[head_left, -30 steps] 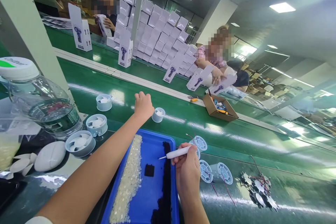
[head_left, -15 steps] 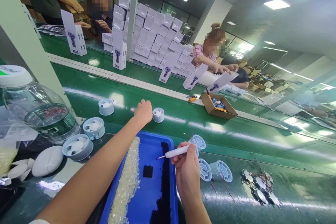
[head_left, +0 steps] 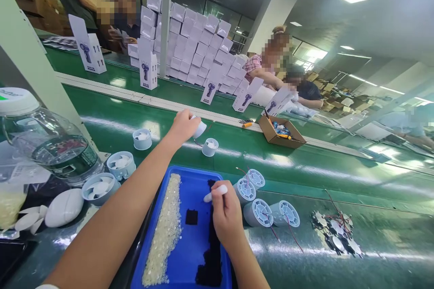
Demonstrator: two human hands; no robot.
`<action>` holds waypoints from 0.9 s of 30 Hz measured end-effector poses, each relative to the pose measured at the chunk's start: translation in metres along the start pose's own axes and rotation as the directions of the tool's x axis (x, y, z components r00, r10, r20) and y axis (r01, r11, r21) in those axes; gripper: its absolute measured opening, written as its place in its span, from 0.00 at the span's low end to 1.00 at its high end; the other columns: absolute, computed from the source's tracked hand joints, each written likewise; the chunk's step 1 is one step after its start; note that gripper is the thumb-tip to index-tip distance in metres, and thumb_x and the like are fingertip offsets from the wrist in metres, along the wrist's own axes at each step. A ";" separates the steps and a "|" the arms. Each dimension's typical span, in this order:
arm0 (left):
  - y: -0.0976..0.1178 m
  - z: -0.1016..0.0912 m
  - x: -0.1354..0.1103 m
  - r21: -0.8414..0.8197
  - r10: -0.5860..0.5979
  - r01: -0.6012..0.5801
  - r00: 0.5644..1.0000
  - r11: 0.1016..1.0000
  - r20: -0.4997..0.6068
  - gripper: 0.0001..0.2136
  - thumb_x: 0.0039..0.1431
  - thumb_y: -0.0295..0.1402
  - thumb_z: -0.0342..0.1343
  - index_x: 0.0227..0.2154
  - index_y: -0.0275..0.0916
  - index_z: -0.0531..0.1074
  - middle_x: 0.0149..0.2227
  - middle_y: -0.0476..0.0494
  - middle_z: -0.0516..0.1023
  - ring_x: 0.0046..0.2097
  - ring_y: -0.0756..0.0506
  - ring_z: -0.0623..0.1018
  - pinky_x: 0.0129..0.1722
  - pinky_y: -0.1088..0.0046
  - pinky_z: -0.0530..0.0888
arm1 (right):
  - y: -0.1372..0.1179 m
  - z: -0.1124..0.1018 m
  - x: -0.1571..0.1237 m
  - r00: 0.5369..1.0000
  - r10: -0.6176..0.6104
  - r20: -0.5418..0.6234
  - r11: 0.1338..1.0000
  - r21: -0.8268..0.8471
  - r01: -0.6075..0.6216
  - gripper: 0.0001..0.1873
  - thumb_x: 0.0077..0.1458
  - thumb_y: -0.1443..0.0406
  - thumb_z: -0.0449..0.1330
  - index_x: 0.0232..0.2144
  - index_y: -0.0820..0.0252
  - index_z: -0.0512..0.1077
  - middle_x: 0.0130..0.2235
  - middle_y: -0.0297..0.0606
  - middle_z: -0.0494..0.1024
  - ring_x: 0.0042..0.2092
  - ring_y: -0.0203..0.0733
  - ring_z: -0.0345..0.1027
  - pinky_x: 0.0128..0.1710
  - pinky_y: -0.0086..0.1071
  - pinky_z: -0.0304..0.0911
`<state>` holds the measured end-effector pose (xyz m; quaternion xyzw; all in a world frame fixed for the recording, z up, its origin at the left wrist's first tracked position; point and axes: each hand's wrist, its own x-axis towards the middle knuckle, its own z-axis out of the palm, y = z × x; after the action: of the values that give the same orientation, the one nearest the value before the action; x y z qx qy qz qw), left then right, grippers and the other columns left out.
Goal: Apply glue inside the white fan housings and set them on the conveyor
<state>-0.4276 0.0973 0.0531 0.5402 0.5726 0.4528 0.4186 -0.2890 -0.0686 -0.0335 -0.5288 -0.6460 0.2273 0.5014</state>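
Observation:
My left hand (head_left: pixel 183 127) is closed around a pale blue fan housing (head_left: pixel 200 129) over the green belt, with thin wires showing beside it. Another round fan housing (head_left: pixel 210 146) sits just in front of it, and one more (head_left: pixel 142 138) stands to its left. My right hand (head_left: pixel 226 212) grips a white pen-shaped screwdriver (head_left: pixel 220 190) above the right side of a blue tray (head_left: pixel 172 275); its tip is hidden. In the tray lie small clear washer-like pieces (head_left: pixel 166 230), a pile of black bits (head_left: pixel 209 266) and a black square (head_left: pixel 191 217).
Several pale blue cylinders (head_left: pixel 258 213) with wires stand right of the tray, near a cluster of metal discs (head_left: pixel 337 232). A large bottle (head_left: pixel 57 144) and white mouse-shaped object (head_left: pixel 64 207) are left. A cardboard box (head_left: pixel 283 133) and white cartons stand beyond; people work there.
My left hand has risen slightly and now shows a fan housing in its grip. My right hand has moved left and turned, so the screwdriver's shaft no longer shows.

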 end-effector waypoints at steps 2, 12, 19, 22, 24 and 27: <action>0.002 0.000 -0.002 -0.223 -0.019 0.035 0.997 0.974 0.074 0.11 0.47 0.37 0.56 0.23 0.41 0.58 0.29 0.49 0.66 0.36 0.46 0.70 0.34 0.68 0.67 | -0.005 0.000 0.001 0.997 -0.069 0.042 0.997 -0.040 0.070 0.12 0.64 0.61 0.47 0.29 0.57 0.62 0.29 0.33 0.66 0.31 0.37 0.60 0.32 0.31 0.57; 0.008 0.013 -0.019 -0.403 -0.027 0.193 0.924 0.895 0.382 0.15 0.45 0.41 0.62 0.29 0.37 0.66 0.28 0.49 0.71 0.30 0.51 0.71 0.32 0.69 0.71 | -0.020 -0.004 -0.008 0.994 -0.077 -0.082 0.974 0.208 0.093 0.09 0.63 0.61 0.49 0.35 0.58 0.67 0.29 0.33 0.70 0.29 0.35 0.66 0.29 0.28 0.63; 0.018 0.025 -0.035 -0.252 -0.024 0.175 0.862 0.952 0.507 0.17 0.46 0.44 0.61 0.26 0.37 0.63 0.27 0.49 0.69 0.30 0.52 0.68 0.30 0.73 0.68 | -0.013 -0.022 0.004 0.882 0.219 -0.418 0.915 0.401 -0.037 0.11 0.60 0.58 0.55 0.42 0.58 0.68 0.39 0.40 0.79 0.40 0.41 0.75 0.40 0.34 0.69; 0.022 0.029 -0.041 -0.225 -0.017 0.157 0.852 0.962 0.523 0.17 0.47 0.44 0.61 0.26 0.37 0.62 0.27 0.50 0.68 0.29 0.52 0.67 0.30 0.73 0.67 | -0.013 -0.023 0.005 0.863 0.302 -0.405 0.888 0.448 -0.101 0.14 0.59 0.56 0.55 0.42 0.58 0.69 0.40 0.41 0.79 0.41 0.42 0.75 0.41 0.35 0.69; 0.024 0.030 -0.043 -0.211 -0.017 0.152 0.847 0.966 0.531 0.17 0.47 0.44 0.60 0.26 0.37 0.62 0.27 0.51 0.68 0.29 0.52 0.67 0.31 0.73 0.67 | -0.013 -0.023 0.006 0.853 0.326 -0.407 0.877 0.467 -0.113 0.15 0.58 0.55 0.56 0.42 0.58 0.69 0.39 0.41 0.79 0.41 0.42 0.75 0.41 0.35 0.69; 0.026 0.030 -0.046 -0.199 -0.017 0.146 0.845 0.969 0.535 0.17 0.47 0.43 0.60 0.25 0.38 0.61 0.27 0.51 0.67 0.29 0.53 0.66 0.31 0.73 0.67 | -0.013 -0.022 0.005 0.853 0.329 -0.405 0.877 0.466 -0.116 0.15 0.58 0.54 0.55 0.42 0.58 0.68 0.39 0.41 0.79 0.41 0.42 0.75 0.41 0.35 0.69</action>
<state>-0.3888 0.0541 0.0706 0.5662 0.4008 0.3317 0.6393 -0.2754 -0.0733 -0.0119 -0.5187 -0.3711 0.2844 0.7158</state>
